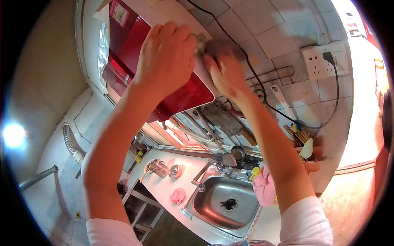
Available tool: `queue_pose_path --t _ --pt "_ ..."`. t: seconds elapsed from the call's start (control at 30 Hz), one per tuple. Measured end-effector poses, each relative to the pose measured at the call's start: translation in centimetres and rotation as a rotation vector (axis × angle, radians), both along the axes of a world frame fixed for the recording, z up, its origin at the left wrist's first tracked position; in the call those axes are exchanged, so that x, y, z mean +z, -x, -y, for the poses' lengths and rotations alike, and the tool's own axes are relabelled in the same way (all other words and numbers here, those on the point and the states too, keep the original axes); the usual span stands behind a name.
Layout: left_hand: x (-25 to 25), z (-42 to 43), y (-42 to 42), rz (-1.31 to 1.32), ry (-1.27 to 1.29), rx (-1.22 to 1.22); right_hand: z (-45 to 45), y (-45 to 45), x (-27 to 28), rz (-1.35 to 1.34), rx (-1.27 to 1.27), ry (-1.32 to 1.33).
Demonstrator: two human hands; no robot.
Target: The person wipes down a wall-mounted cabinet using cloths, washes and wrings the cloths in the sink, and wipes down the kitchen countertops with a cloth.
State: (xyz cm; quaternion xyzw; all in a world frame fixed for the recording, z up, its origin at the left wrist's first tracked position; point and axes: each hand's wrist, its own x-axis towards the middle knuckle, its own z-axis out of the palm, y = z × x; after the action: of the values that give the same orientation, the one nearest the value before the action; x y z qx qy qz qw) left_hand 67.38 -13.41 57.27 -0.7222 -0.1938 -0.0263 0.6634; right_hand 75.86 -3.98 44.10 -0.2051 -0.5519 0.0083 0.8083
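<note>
Both my arms are raised toward a red, glossy wall-mounted unit (191, 92) with a white edge. My left hand (166, 57) is in front of it, fingers curled and closed, at a small knobbly grey-green thing (200, 43) whose kind I cannot make out. Just to the right, my right hand (225, 74) has its fingers against a dark, rounded, blurred thing (227, 48), with the thumb toward the left hand. The fingertips of both hands are partly hidden.
A black cable (246, 61) runs down the tiled wall toward a white socket panel (324, 60). Below hang a cleaver (219, 117) and other utensils. Lower down are a steel sink (209, 192), a pink cloth (177, 196), a glass jar (159, 168) and pink gloves (264, 188).
</note>
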Motion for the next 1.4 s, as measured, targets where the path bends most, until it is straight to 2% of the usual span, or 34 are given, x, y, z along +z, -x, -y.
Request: queue_pose_path --t 0.07,0.1,0.2,0.27,0.33,0.37,0.5,0.57,0.6,0.73,0.8,0.83,0.87,0.93,0.97,1.0,1.03,1.07,1.1,1.17,1.2,1.23,1.3,1.4 --pt "-1.1 0.9 1.1 -0.06 0.116 -0.119 0.5 1.5 -3.0 -0.089 -0.039 -0.119" --pt "-0.7 0.4 1.4 -0.095 0.094 -0.142 0.4 1.9 -3.8 -0.136 -0.059 -0.181" --pt "3.1 -1.6 2.4 -0.145 0.019 -0.14 -0.5 0.2 -1.5 0.113 0.15 0.062" --pt "7.4 -2.7 2.0 -0.113 -0.047 -0.054 -1.0 -0.7 2.0 0.107 0.181 0.102" --pt "8.7 -4.2 2.0 -0.05 -0.128 -0.084 -0.8 -1.3 3.8 0.147 0.203 0.207" --pt "8.9 -4.6 2.3 -0.017 -0.173 -0.1 -1.1 -1.2 3.3 0.231 0.194 0.175" --pt "0.6 -0.6 2.1 -0.136 0.116 -0.137 1.9 1.9 -3.5 0.166 0.126 0.008" --pt "-1.6 -0.4 2.5 -0.148 0.222 -0.144 3.0 2.9 -5.3 0.062 0.119 -0.126" --pt "-0.6 -0.6 2.4 -0.089 0.171 -0.11 2.6 2.5 -4.6 0.081 0.145 -0.1" --pt "9.1 -4.5 1.1 0.112 -0.136 0.08 -2.3 0.5 1.7 0.182 0.144 0.019" --pt "10.3 -4.8 -0.3 0.078 -0.245 0.224 -4.3 0.0 5.1 0.256 0.087 0.073" --pt "10.3 -4.7 -0.7 0.063 -0.298 0.298 -4.3 0.0 5.7 0.296 0.06 0.102" --pt "9.0 -4.5 0.0 0.013 -0.243 0.257 -4.0 -0.1 4.5 0.327 0.115 0.172" --pt "3.1 -0.8 0.1 0.004 -0.076 0.253 1.6 -0.7 0.8 0.381 0.216 0.306" --pt "0.9 -0.7 0.8 -0.076 0.035 0.07 2.4 1.0 -1.3 0.119 0.116 0.052" --pt "-1.3 -0.5 1.6 -0.176 0.138 -0.096 2.1 1.6 -2.2 0.006 0.074 -0.074" --pt "-1.4 -0.6 1.6 -0.21 0.128 -0.087 1.9 2.3 -3.1 -0.1 0.019 -0.197" --pt "-1.5 -0.6 1.6 -0.244 0.118 -0.077 1.2 1.8 -3.4 -0.059 0.022 -0.191" --pt "-0.5 -0.7 1.3 -0.197 0.085 0.016 0.8 1.4 -3.3 -0.02 0.024 -0.181" --pt "3.7 -1.1 0.5 -0.102 0.022 0.202 -0.6 -0.5 -0.2 0.237 0.084 0.213" --pt "5.5 -1.6 0.4 -0.101 -0.114 0.221 -0.9 -1.0 1.0 0.366 0.117 0.407" --pt "7.2 -2.2 0.4 -0.1 -0.252 0.239 -0.7 -1.2 1.1 0.34 0.103 0.39" --pt "9.9 -3.7 1.7 -0.097 -0.232 0.122 -0.7 -1.2 1.4 0.291 0.077 0.353" --pt "9.4 -3.8 2.6 -0.044 -0.202 -0.031 0.7 0.5 -3.1 0.059 0.149 0.052"
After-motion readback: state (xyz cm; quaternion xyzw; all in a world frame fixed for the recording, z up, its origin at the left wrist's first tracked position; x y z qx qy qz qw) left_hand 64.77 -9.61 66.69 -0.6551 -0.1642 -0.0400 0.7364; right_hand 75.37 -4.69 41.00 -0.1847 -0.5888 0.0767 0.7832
